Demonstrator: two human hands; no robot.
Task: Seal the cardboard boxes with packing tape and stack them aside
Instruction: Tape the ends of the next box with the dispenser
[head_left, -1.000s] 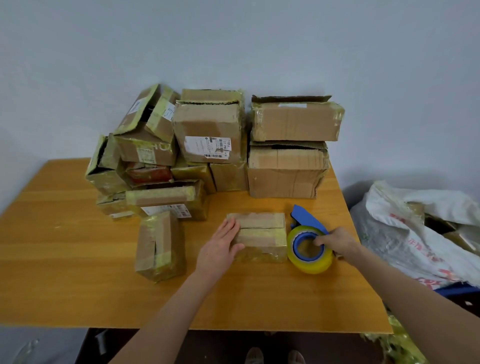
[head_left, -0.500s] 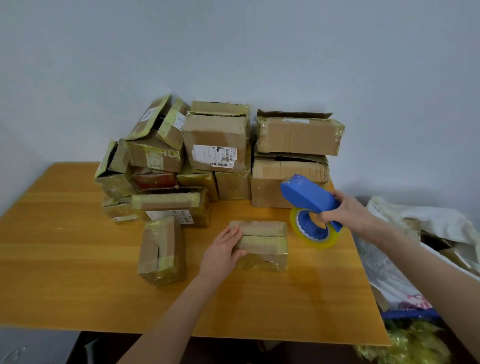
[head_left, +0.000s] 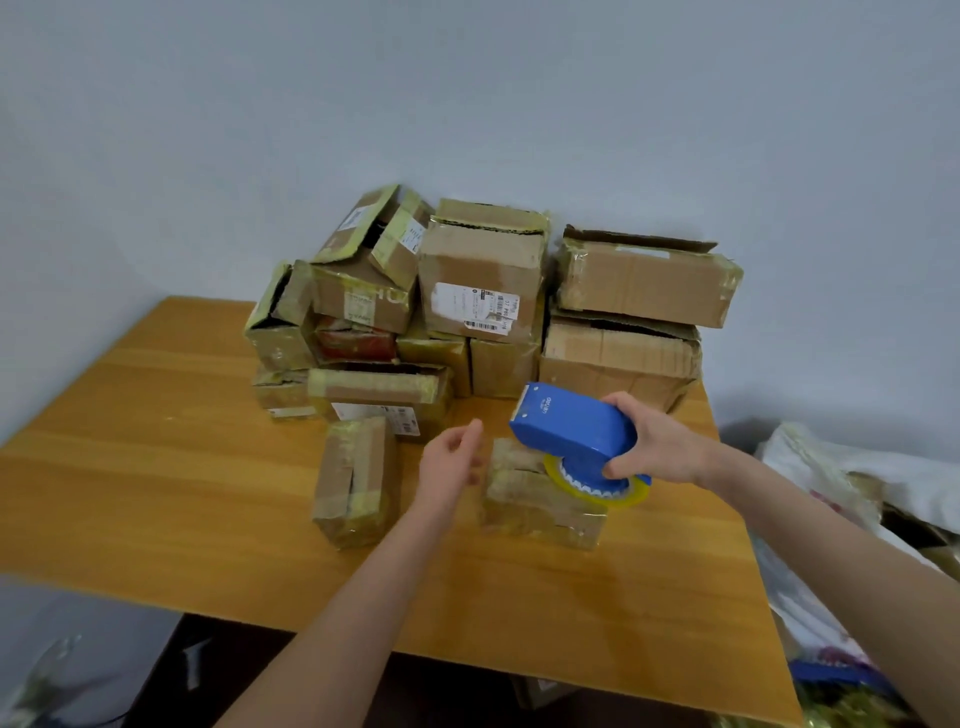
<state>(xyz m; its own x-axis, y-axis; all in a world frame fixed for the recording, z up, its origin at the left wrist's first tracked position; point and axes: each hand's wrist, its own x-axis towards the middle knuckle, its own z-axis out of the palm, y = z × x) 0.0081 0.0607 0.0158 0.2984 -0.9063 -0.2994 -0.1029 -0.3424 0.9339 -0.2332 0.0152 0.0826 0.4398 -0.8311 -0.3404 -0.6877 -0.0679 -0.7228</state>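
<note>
A small cardboard box (head_left: 535, 501), wrapped in yellowish tape, lies on the wooden table (head_left: 156, 467) near its right side. My right hand (head_left: 657, 441) grips a blue tape dispenser (head_left: 574, 428) with a yellow-edged tape roll (head_left: 626, 496), held just above the box's right half. My left hand (head_left: 449, 465) hovers beside the box's left end with fingers relaxed, holding nothing. A second small taped box (head_left: 356, 480) stands to the left.
Several taped cardboard boxes are piled against the wall at the table's back (head_left: 483, 291). White plastic bags (head_left: 852, 483) with more items lie off the table's right edge. Bare tabletop shows at the left and front.
My right hand lifted the tape dispenser from the table and carried it over the small box. My left hand came off the box's left end and now hovers beside it.
</note>
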